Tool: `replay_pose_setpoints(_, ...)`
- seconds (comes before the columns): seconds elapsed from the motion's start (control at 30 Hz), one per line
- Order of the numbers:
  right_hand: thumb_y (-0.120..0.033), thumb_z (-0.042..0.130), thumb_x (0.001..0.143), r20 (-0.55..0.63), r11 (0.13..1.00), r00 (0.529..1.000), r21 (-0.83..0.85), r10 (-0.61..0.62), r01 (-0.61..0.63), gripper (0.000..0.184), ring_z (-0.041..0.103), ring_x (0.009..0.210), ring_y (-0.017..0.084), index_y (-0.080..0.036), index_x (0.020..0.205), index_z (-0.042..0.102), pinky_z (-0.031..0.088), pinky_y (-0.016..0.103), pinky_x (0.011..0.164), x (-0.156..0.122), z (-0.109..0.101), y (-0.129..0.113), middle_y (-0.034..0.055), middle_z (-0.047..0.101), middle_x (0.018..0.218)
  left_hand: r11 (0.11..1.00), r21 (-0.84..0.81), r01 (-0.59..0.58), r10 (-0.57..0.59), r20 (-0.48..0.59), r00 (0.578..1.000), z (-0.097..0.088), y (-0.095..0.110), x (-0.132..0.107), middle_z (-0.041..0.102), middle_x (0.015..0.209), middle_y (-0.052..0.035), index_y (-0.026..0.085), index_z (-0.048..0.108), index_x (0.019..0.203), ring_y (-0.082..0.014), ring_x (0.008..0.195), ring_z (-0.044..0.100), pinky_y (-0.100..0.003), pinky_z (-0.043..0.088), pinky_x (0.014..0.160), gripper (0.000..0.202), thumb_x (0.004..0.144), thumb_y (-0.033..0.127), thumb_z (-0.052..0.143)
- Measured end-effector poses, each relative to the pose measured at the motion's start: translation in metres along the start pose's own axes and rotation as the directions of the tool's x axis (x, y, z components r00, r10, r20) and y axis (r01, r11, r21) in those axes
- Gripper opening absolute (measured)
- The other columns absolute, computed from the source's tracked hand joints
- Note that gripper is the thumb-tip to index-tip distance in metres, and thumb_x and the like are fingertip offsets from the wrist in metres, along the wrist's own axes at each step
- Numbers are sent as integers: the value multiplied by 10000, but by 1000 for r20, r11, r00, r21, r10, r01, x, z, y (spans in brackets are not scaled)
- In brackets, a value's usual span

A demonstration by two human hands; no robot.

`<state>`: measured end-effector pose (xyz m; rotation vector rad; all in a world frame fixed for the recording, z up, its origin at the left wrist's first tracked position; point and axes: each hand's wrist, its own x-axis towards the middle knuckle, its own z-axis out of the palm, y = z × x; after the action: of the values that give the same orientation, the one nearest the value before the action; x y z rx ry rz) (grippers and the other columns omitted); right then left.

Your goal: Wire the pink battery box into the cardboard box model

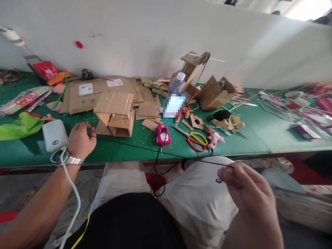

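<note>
Beyond the black shirt [124, 221], the right hand [249, 180] pinches a black cord [129, 143], a small loop dangling at its fingers. The cord runs nearly straight to the left hand [82, 140], which pinches the other end of this stretch above the desk [145, 155]. It appears drawn out; whether it is cut cannot be told. The scissors [198, 140] lie unheld. Left of them, a folded cardboard box [120, 119] stands shaped; farther back, a cardboard tower [192, 67] looks assembled.
</note>
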<state>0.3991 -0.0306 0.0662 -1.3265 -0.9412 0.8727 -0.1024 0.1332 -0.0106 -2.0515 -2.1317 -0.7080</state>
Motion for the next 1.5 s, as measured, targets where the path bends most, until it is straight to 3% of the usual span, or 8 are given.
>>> replay_pose_setpoints(0.4, -503, 621, 1036, 466, 915, 882, -382, 68, 130, 382, 550, 684, 154, -188, 839, 713, 440, 261, 623, -5, 92, -2, 23, 659, 737, 964, -64, -257, 265, 219, 939, -4, 20, -32, 226, 1749, -265, 131, 352, 1589, -511, 1633, 187, -807, 146, 1268, 842, 794, 194, 625)
replay_pose_setpoints(0.5, -466, 603, 1048, 505, 906, 861, -389, 61, 164, 361, 546, 674, 148, -187, 843, 701, 431, 258, 621, -5, 103, -6, 12, 651, 730, 922, -219, -319, 332, 26, 943, -5, 34, -55, 342, 1680, -236, 173, 364, 1571, -464, 1576, 331, -741, 233, 1280, 828, 788, 201, 630)
replay_pose_setpoints(0.57, -437, 591, 1057, 534, 905, 842, -390, 72, 170, 338, 557, 678, 145, -189, 855, 699, 432, 256, 634, -8, 110, -6, 7, 659, 738, 809, -396, -434, 298, -360, 884, -4, 49, -78, 510, 1469, -184, 212, 460, 1473, -395, 1368, 535, -641, 461, 1152, 713, 791, 257, 665)
replay_pose_setpoints(0.63, -409, 577, 1066, 577, 901, 810, -398, 101, 171, 316, 571, 692, 142, -193, 871, 699, 435, 253, 658, -14, 120, -4, 3, 674, 758, 696, -533, -482, 190, -510, 839, -5, 69, -105, 572, 1280, -133, 234, 559, 1354, -333, 1184, 600, -570, 533, 1038, 548, 822, 276, 679)
replay_pose_setpoints(0.73, -366, 577, 1070, 661, 895, 735, -406, 150, 183, 270, 589, 709, 132, -203, 896, 704, 427, 250, 687, -23, 139, 1, -9, 696, 788, 559, -760, -331, 294, -191, 936, -13, 102, -137, 583, 1375, -180, 199, 545, 1447, -343, 1277, 591, -546, 518, 1084, 505, 984, 400, 569)
replay_pose_setpoints(1.0, -241, 602, 1041, 763, 883, 624, -399, 170, 248, 220, 551, 674, 105, -203, 843, 689, 376, 241, 668, -32, 157, 9, -35, 689, 773, 500, -865, 40, 470, 310, 826, -26, 140, -134, 798, 1146, -75, 234, 653, 1294, -191, 1004, 773, -271, 576, 840, 288, 1099, 376, 496)
replay_pose_setpoints(1.17, -344, 585, 1065, 720, 875, 651, -450, 238, 177, 274, 581, 690, 121, -193, 881, 721, 415, 248, 674, -20, 133, 8, -12, 707, 773, 575, -810, -112, 479, 222, 849, -28, 127, -111, 696, 688, 19, 203, 654, 815, -116, 622, 652, -218, 463, 634, 316, 1079, 330, 537)
replay_pose_setpoints(1.5, -519, 571, 1055, 565, 924, 820, -358, 98, 136, 417, 611, 728, 170, -182, 872, 735, 495, 286, 677, 3, 98, 1, 45, 721, 794, 737, -674, -53, 221, 166, 961, -28, 104, -87, 654, 611, 19, 204, 637, 777, -111, 499, 549, -217, 404, 515, 326, 1053, 321, 508)
